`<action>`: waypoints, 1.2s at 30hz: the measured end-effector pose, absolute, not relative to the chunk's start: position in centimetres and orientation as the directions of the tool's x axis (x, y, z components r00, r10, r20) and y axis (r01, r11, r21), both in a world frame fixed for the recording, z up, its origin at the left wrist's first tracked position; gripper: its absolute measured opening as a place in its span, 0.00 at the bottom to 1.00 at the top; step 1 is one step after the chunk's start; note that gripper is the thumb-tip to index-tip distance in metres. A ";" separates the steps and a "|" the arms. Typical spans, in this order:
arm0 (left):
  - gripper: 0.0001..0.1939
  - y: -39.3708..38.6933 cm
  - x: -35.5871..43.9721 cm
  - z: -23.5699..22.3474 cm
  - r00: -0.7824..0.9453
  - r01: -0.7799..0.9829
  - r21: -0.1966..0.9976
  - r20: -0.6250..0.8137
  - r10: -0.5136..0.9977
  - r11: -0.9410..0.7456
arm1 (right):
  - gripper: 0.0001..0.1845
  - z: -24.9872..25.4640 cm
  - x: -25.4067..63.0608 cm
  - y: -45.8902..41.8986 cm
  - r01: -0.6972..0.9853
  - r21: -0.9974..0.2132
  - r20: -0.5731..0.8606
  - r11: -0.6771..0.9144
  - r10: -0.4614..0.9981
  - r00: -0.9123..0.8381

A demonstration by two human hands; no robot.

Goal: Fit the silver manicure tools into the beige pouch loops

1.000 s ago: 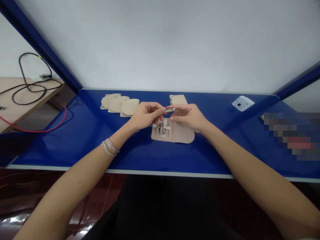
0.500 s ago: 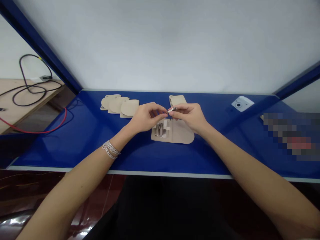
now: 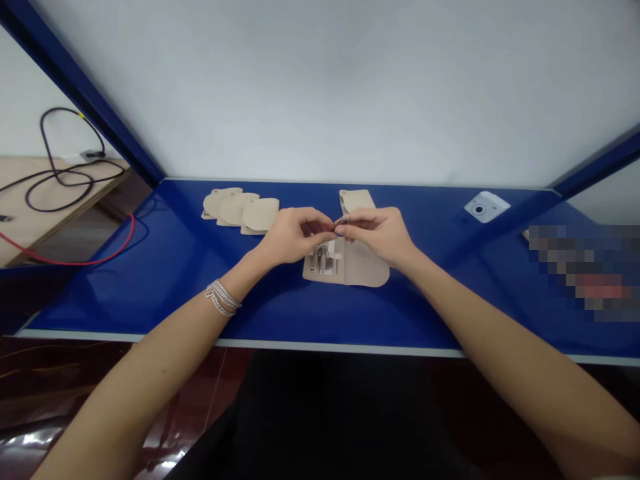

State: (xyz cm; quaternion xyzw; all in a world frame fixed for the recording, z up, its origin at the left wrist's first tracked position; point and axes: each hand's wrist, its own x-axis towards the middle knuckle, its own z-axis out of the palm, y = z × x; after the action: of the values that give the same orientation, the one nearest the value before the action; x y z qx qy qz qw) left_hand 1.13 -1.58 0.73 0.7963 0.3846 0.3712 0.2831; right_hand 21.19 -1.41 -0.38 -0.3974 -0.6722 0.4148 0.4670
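Note:
Above an unfolded beige case, my left hand (image 3: 299,233) and my right hand (image 3: 377,230) meet fingertip to fingertip. Between them they pinch a small silver nail clipper (image 3: 343,221), mostly covered by the fingers. The open manicure case (image 3: 367,267) lies flat below, its rounded flap to the right. Several metal grooming tools (image 3: 323,259) sit in its left half, partly hidden by my left hand. Behind my right hand stands a folded beige case (image 3: 357,198).
Three closed beige cases (image 3: 261,215) overlap at the back left of the blue table (image 3: 280,313). A white instant camera (image 3: 487,207) is at the back right. A pixelated patch (image 3: 590,273) covers the right edge. Black cable (image 3: 60,180) and a red cable (image 3: 110,260) lie at left.
The clipper has been turned between my fingertips and now shows less. My left fingers have shifted slightly right, closer to my right hand. The cases on the table have stayed put.

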 end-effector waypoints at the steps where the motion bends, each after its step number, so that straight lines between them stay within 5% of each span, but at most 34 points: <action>1: 0.12 -1.6 1.1 0.8 0.430 0.400 0.738 0.371 0.823 -0.543 | 0.16 -0.4 21.2 -1.4 0.150 -0.928 0.299 0.342 0.921 -0.249; 17: 0.08 -1.4 1.2 0.5 0.335 0.489 0.682 0.430 0.838 -0.545 | 0.18 -0.3 21.1 -1.7 0.304 -0.907 0.196 0.291 0.932 -0.306; 23: 0.08 -1.4 1.4 0.7 0.287 0.512 0.671 0.455 0.843 -0.536 | 0.16 -0.1 20.9 -2.0 0.234 -0.926 0.181 0.295 0.894 -0.410; 36: 0.12 -1.2 0.9 0.8 0.260 0.475 0.724 0.428 0.866 -0.501 | 0.15 -0.5 21.1 -1.3 0.335 -0.884 0.235 0.325 0.930 -0.282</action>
State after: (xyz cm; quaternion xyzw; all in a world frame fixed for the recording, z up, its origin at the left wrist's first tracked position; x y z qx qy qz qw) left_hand 0.89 -1.18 0.75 0.7586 0.4418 0.4181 0.2335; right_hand 21.15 -1.27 -0.49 -0.4463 -0.7088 0.3721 0.3999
